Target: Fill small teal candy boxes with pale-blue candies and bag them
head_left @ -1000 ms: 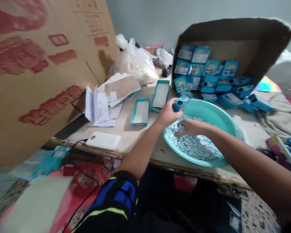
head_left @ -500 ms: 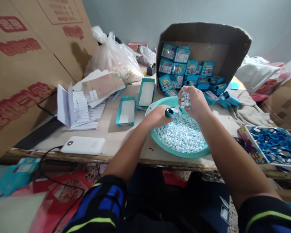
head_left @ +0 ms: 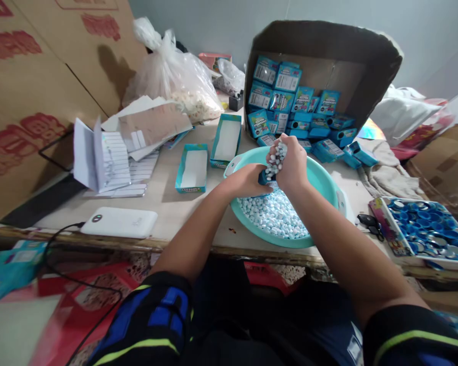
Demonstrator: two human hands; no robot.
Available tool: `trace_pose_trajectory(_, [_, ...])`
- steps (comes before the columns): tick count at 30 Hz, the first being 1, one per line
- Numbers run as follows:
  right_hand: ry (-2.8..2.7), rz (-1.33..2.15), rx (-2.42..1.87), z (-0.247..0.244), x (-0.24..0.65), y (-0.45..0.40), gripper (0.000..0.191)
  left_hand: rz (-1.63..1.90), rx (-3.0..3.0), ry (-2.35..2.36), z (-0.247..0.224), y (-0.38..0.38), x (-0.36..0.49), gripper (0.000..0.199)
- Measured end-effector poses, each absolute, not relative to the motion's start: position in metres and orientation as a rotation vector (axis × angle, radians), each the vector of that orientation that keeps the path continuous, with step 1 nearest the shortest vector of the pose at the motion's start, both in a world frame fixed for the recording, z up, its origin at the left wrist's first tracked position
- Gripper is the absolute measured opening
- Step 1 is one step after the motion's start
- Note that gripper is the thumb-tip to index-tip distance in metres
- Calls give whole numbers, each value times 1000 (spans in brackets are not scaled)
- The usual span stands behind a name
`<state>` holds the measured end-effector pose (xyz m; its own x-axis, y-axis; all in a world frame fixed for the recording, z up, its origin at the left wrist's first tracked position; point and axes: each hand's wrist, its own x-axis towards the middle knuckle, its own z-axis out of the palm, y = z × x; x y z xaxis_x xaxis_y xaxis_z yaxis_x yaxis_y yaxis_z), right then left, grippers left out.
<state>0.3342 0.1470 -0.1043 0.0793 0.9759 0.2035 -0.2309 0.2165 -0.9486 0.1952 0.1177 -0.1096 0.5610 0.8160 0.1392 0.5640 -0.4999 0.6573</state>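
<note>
A turquoise basin (head_left: 322,180) holds a heap of small white and pale blue candies (head_left: 278,216). Over its left part, my left hand (head_left: 248,181) is closed round a small blue box (head_left: 264,178), mostly hidden by the fingers. Right above the box's opening, my right hand (head_left: 293,161) is cupped round a handful of the same candies (head_left: 276,158), which show along its left side. Both hands are close together. Behind the basin, a cardboard box on its side (head_left: 328,43) contains many small blue packets (head_left: 288,77).
Two turquoise trays (head_left: 192,169) lie left of the basin, with papers (head_left: 112,160) and a white power bank (head_left: 119,222) farther left. At right are keys (head_left: 371,223), a tray of blue caps (head_left: 431,229) and a grey cloth (head_left: 387,173). A plastic bag (head_left: 175,81) stands behind.
My right hand has moved left with its candies, from beside the blue box to directly over it. My left hand still holds the box. The whole view has shifted slightly.
</note>
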Motion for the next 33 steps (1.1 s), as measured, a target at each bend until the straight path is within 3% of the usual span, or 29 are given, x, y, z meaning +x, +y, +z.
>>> trace_pose_trajectory(14, [-1082,1148,-907,-96,332,138,38,648,2201,1110,-109,119,193,36])
trace_pose_trajectory(23, [-1389,1054,-960,-85,332,129,56,758,2140,1211,-110,119,194,28])
trace_pose_trajectory(29, [-1548,1009,-889,-82,339,130,66,854,2020,1275,-119,126,192,36])
trace_pose_trajectory(33, [-1577,759,-996,-89,364,147,47,950,1927,1333,-118,126,193,50])
